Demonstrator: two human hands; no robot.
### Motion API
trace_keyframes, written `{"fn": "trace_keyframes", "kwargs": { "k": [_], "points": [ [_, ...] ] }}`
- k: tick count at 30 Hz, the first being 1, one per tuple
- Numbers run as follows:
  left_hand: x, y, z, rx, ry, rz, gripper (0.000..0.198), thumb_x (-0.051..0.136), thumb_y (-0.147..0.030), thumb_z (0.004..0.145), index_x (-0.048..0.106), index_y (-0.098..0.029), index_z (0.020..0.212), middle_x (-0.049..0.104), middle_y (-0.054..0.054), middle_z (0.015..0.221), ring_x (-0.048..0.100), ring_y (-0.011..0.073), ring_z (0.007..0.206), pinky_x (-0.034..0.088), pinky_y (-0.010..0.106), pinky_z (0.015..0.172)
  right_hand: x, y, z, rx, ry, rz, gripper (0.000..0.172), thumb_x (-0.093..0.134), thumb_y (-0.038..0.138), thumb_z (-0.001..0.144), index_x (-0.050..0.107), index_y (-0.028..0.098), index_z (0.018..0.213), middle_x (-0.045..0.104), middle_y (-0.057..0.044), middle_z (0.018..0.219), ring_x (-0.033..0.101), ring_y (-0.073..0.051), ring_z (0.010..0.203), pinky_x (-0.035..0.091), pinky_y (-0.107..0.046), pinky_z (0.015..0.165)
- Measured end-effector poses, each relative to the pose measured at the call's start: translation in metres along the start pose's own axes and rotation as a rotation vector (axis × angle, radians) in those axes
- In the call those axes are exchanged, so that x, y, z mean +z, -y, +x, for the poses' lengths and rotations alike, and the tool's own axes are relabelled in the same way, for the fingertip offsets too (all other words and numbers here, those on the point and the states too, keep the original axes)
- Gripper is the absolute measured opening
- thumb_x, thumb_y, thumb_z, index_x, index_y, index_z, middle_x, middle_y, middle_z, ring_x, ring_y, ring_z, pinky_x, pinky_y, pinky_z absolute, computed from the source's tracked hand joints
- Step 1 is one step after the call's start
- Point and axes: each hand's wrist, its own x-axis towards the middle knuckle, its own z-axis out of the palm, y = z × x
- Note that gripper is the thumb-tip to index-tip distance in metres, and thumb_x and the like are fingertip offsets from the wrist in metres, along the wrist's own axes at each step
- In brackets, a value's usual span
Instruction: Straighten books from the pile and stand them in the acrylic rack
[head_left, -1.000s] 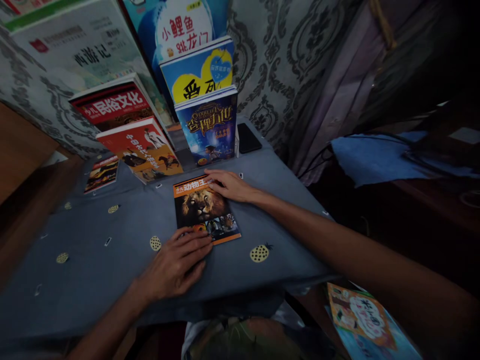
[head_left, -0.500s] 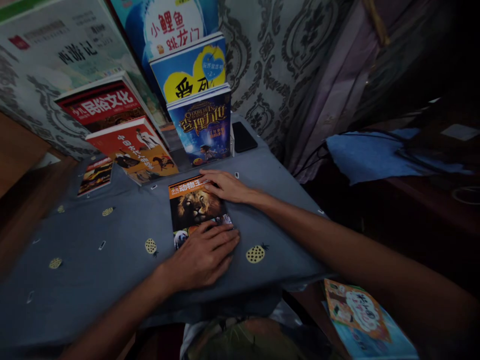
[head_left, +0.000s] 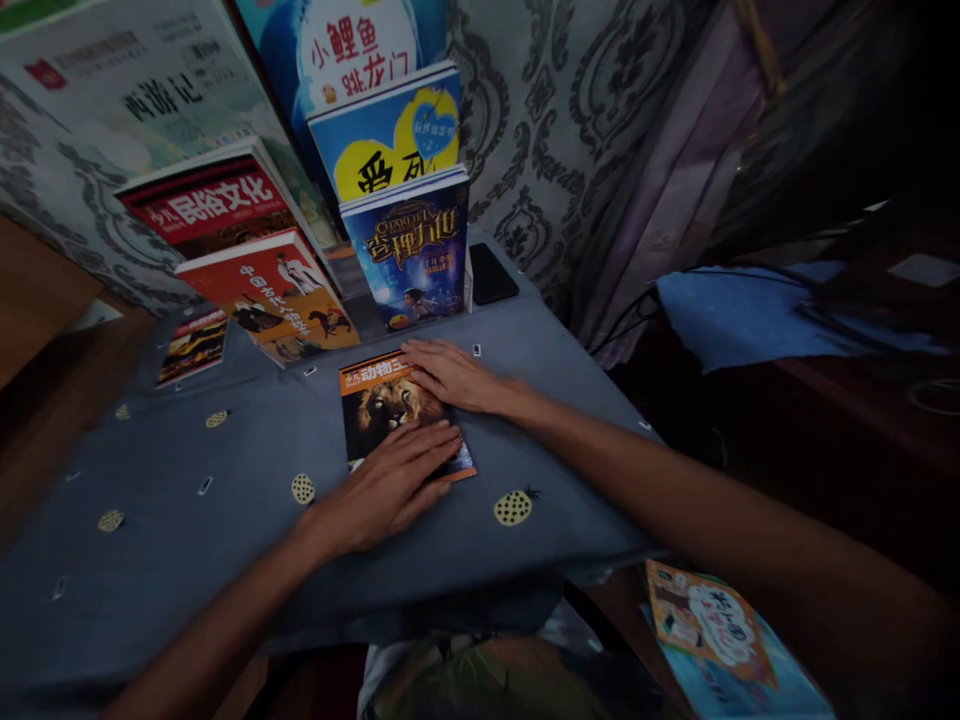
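Note:
A book with a lion on its dark cover [head_left: 379,408] lies flat on the blue-grey tablecloth [head_left: 247,510]. My left hand [head_left: 394,480] rests across its lower half, fingers stretched out, hiding part of the pictures there. At the top right corner of the cover lies my right hand [head_left: 457,375], also flat with its fingers extended, covering the end of the title. Neither hand grips anything.
Behind stand a blue book [head_left: 412,255], a yellow-and-blue book [head_left: 390,135], an orange-red book [head_left: 277,295] and larger ones. A small book [head_left: 193,347] lies left. A black phone [head_left: 491,275] sits right. Below the table edge is another book [head_left: 727,640].
My left hand has slid up and left over the cover, uncovering the book's lower right corner. My right hand has moved slightly onto more of the title.

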Motion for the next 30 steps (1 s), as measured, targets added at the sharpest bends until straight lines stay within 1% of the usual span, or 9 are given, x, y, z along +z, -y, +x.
{"fn": "trace_keyframes", "kwargs": {
  "k": [6,10,12,15,18,22,24,26,30],
  "points": [
    [0.002,0.018,0.000,-0.039,-0.044,0.041,0.049,0.036,-0.037,0.106,0.040,-0.017,0.151,0.045,0.011,0.156,0.035,0.0189,0.149,0.028,0.047,0.124,0.003,-0.004,-0.002,-0.009,-0.025,0.023,0.040,0.037,0.024,0.103,0.059,0.018,0.136,0.052,-0.012,0.152,0.044,-0.025,0.144,0.035,-0.052,0.119],
    [0.006,0.034,-0.001,-0.069,-0.107,0.110,0.052,0.039,-0.039,0.105,0.034,-0.022,0.155,0.044,0.012,0.157,0.036,0.0200,0.149,0.026,0.050,0.124,0.004,-0.005,-0.003,0.007,-0.019,0.022,0.040,0.036,0.026,0.104,0.058,0.019,0.137,0.051,-0.011,0.152,0.043,-0.024,0.144,0.034,-0.052,0.120],
    [0.008,0.041,-0.003,-0.121,-0.134,0.146,0.054,0.039,-0.039,0.105,0.033,-0.022,0.155,0.043,0.013,0.158,0.036,0.0219,0.149,0.024,0.052,0.123,0.004,-0.004,-0.003,0.001,-0.016,0.016,0.040,0.036,0.030,0.105,0.058,0.021,0.137,0.051,-0.010,0.152,0.043,-0.023,0.144,0.034,-0.051,0.120],
    [0.011,0.048,-0.006,-0.248,-0.162,0.205,0.056,0.038,-0.042,0.105,0.031,-0.021,0.156,0.039,0.016,0.160,0.031,0.0253,0.151,0.022,0.056,0.122,0.003,-0.003,-0.003,-0.007,0.003,-0.005,0.040,0.038,0.032,0.104,0.057,0.019,0.138,0.050,-0.012,0.153,0.042,-0.025,0.145,0.033,-0.052,0.120],
    [0.016,0.050,-0.010,-0.357,-0.177,0.251,0.059,0.036,-0.046,0.105,0.028,-0.019,0.157,0.034,0.018,0.161,0.027,0.0279,0.153,0.019,0.060,0.121,0.001,0.002,-0.003,0.003,0.017,-0.045,0.041,0.041,0.028,0.103,0.057,0.015,0.138,0.049,-0.016,0.153,0.042,-0.027,0.145,0.032,-0.052,0.121],
    [0.020,0.048,-0.012,-0.461,-0.165,0.281,0.063,0.035,-0.047,0.104,0.025,-0.017,0.158,0.030,0.020,0.163,0.023,0.0305,0.154,0.021,0.063,0.120,0.001,0.014,-0.005,-0.011,0.002,-0.118,0.039,0.045,0.028,0.102,0.058,0.014,0.135,0.052,-0.017,0.150,0.042,-0.029,0.145,0.029,-0.054,0.121],
    [0.021,0.047,-0.012,-0.482,-0.158,0.282,0.065,0.036,-0.049,0.103,0.024,-0.015,0.158,0.030,0.021,0.162,0.022,0.0320,0.154,0.022,0.065,0.119,0.003,0.023,-0.007,-0.080,-0.002,-0.130,0.037,0.043,0.031,0.103,0.059,0.017,0.133,0.056,-0.015,0.147,0.044,-0.028,0.144,0.028,-0.055,0.121],
    [0.022,0.048,-0.012,-0.486,-0.164,0.275,0.067,0.037,-0.050,0.103,0.023,-0.015,0.158,0.031,0.021,0.162,0.022,0.0329,0.153,0.023,0.066,0.118,0.005,0.032,-0.009,-0.144,0.010,-0.120,0.039,0.041,0.037,0.105,0.058,0.017,0.134,0.058,-0.015,0.145,0.047,-0.028,0.141,0.030,-0.055,0.120],
    [0.024,0.050,-0.013,-0.470,-0.190,0.259,0.070,0.039,-0.052,0.102,0.021,-0.016,0.159,0.032,0.021,0.162,0.024,0.0329,0.153,0.022,0.066,0.118,0.009,0.045,-0.012,-0.135,0.039,-0.067,0.054,0.043,0.047,0.103,0.052,0.010,0.141,0.052,-0.021,0.149,0.046,-0.032,0.142,0.033,-0.053,0.119]
  ]
}}
